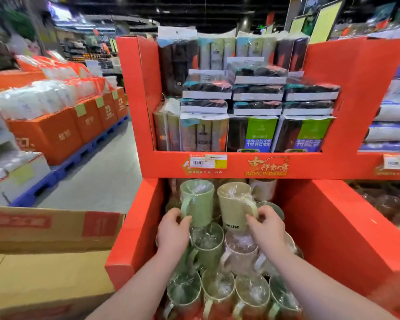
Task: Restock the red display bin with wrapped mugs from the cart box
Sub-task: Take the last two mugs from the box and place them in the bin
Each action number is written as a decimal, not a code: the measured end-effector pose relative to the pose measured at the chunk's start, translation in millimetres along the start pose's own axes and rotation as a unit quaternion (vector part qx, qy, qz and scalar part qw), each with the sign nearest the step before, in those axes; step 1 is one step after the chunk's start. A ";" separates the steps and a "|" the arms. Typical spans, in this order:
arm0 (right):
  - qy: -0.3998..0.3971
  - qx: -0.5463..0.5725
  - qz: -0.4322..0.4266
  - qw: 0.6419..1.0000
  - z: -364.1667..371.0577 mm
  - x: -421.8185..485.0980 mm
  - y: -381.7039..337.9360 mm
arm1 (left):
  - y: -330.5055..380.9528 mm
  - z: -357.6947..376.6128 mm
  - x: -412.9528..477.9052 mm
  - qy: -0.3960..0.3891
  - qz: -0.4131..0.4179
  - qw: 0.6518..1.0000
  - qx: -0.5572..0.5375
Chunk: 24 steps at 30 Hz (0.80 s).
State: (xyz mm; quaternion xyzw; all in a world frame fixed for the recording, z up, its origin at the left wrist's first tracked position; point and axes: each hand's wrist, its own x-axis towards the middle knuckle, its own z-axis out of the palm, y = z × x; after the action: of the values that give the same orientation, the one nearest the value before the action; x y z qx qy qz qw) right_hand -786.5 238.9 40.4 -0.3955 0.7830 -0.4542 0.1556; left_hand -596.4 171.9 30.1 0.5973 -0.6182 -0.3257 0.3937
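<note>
The red display bin (134, 234) stands in front of me and holds several plastic-wrapped mugs. My left hand (172, 234) grips the base and handle of a green wrapped mug (198, 202), which stands upright on the mugs below. My right hand (267, 227) grips the handle side of a cream wrapped mug (234, 206) with dark lettering, just to its right. Both mugs sit over the back half of the bin. The cardboard cart box (46, 229) is at the lower left; its inside is out of view.
A red upper shelf (240, 167) with wrapped packs hangs directly over the back of the bin. Another red bin wall (346, 227) adjoins on the right. Orange boxes on blue pallets (62, 132) line the aisle at left, with bare grey floor (102, 176) between.
</note>
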 end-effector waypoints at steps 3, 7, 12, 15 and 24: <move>-0.014 0.017 0.006 1.000 8.3 14.4 6.2 | -0.2 9.7 11.1 0.006 -0.010 1.000 0.004; -0.031 0.038 0.013 0.999 23.2 26.1 9.2 | -5.2 13.6 22.6 0.022 -0.020 0.999 0.011; -0.037 0.062 0.025 0.997 39.6 30.5 10.6 | -14.9 18.3 29.8 0.045 -0.030 0.998 0.020; -0.032 0.056 0.033 0.997 46.3 30.8 9.3 | -18.5 20.2 33.3 0.050 -0.046 0.998 0.015; -0.116 -0.057 -0.001 0.992 39.0 29.2 9.7 | -20.1 22.2 37.3 0.027 -0.078 0.995 0.054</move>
State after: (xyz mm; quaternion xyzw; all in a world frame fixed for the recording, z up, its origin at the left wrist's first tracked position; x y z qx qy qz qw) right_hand -786.3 196.4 14.6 -0.4546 0.7840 -0.3599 0.2219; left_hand -605.3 131.8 5.7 0.6727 -0.5753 -0.3056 0.3508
